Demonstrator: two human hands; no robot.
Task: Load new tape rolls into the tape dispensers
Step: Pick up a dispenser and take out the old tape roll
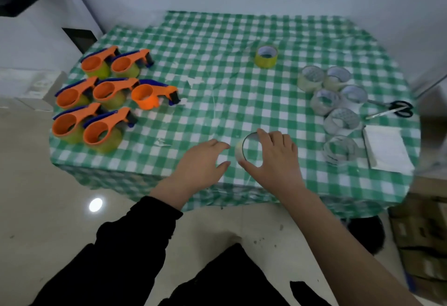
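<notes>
R hand [275,160] fingers curl round tape roll [239,152] (clear); L hand [200,163] fingers loose, empty.

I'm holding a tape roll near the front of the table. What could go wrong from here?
The tape roll under your right hand sits close to the front edge of the table; if it slips, it may drop to the floor. The only empty dispenser lies beside loaded dispensers, so you might reach for a full one. Its dark cutter end could nick a finger.
</notes>
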